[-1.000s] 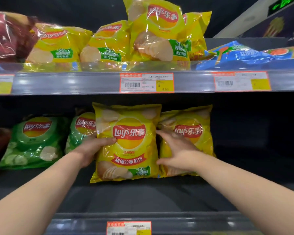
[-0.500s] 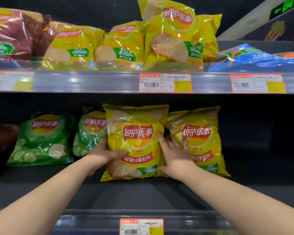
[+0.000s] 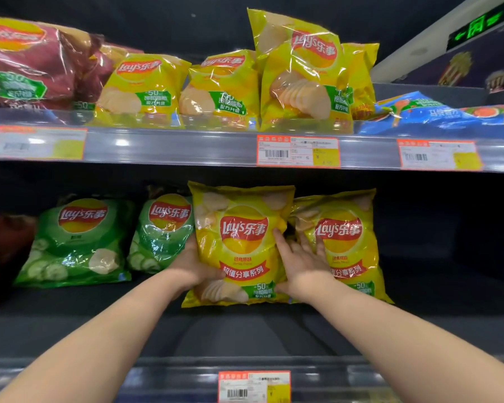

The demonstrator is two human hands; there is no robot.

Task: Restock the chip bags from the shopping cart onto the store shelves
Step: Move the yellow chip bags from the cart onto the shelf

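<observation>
A big yellow chip bag (image 3: 240, 245) is held upright on the lower shelf (image 3: 245, 335), near the middle of the view. It is pressed from both sides. The left hand (image 3: 194, 264) is cupped on the bag's edge at about 8 o'clock, with the thumb laid across the front. The right hand (image 3: 300, 261) is spread flat at about 4 o'clock, fingers (image 3: 280, 242) open wide, pushed into the gap between this bag and the second yellow bag (image 3: 344, 242) just beside it at 3 o'clock. Nothing is pinched tight – the bag is only steadied between two open palms.

At 9 o'clock two green bags (image 3: 79, 242) are stood in the same row. On the upper shelf (image 3: 172, 146), at 12 o'clock, more yellow bags (image 3: 221, 88) are lined up.

The bag is judged to be light and puffy, full of air. The foil looks shiny, so it may be slippery. The chips inside are surely easy to break – a hard squeeze should be avoided. The best places to hold are the two side edges low down, or the flat crimped seam at the top. The bottom corners should be set flat so the bag is not tipped forward. The cart cannot be seen.
</observation>
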